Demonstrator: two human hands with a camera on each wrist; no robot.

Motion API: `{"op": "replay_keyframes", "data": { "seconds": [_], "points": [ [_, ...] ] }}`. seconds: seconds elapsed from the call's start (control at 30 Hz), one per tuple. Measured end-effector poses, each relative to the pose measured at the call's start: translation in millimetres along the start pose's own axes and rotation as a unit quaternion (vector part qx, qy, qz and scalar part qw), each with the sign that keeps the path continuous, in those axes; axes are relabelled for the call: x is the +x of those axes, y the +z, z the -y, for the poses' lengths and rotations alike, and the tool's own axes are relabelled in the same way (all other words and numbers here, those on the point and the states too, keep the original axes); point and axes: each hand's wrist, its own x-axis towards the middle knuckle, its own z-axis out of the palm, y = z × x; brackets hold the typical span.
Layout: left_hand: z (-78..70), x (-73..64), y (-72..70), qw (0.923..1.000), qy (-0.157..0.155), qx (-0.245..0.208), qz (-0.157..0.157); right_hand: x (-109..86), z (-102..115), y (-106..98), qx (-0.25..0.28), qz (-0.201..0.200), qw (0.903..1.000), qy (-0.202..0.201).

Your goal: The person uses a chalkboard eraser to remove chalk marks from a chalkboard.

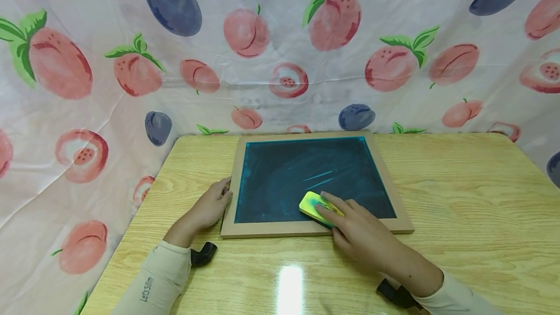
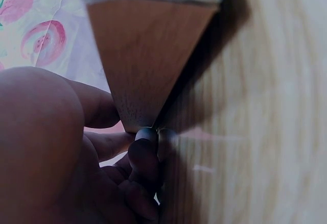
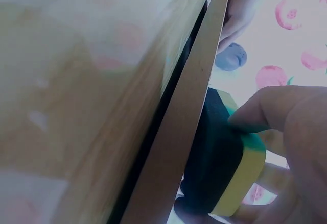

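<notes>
A small chalkboard (image 1: 280,174) in a pale wooden frame lies on the table, bearing two short light strokes and faint smears. My right hand (image 1: 363,232) grips a yellow eraser (image 1: 311,201) with a dark underside, fingers on top and thumb along its near side. The eraser lies over the board's lower edge, right of the middle, below the strokes. At the left side of the frame, my left hand (image 1: 212,205) holds the edge. In the left wrist view, bent fingers (image 2: 144,155) meet the wooden side (image 2: 148,55) close to the tabletop; part of their contact is hidden.
The light wood-grain table (image 1: 472,198) extends to both sides of the board and in front of it. Behind and to the left hangs a fruit-print cloth (image 1: 271,8). A bright reflection lies on the tabletop near the front. Black wrist gear (image 1: 203,254) shows by the left sleeve.
</notes>
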Motion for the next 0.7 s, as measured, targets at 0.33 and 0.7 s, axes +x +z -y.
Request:
{"op": "replay_keyframes", "data": {
  "seconds": [0.33, 0.7],
  "points": [
    [0.3, 0.2, 0.3, 1.0000, -0.003, 0.006, -0.002, 4.3, -19.5, -2.8, 0.005, -0.036, 0.9993, -0.004],
    [1.8, 0.6, 0.5, 0.9999, -0.006, 0.012, -0.001, 6.5, -60.4, -9.5, -0.015, -0.047, 0.9950, 0.086]
  ]
}}
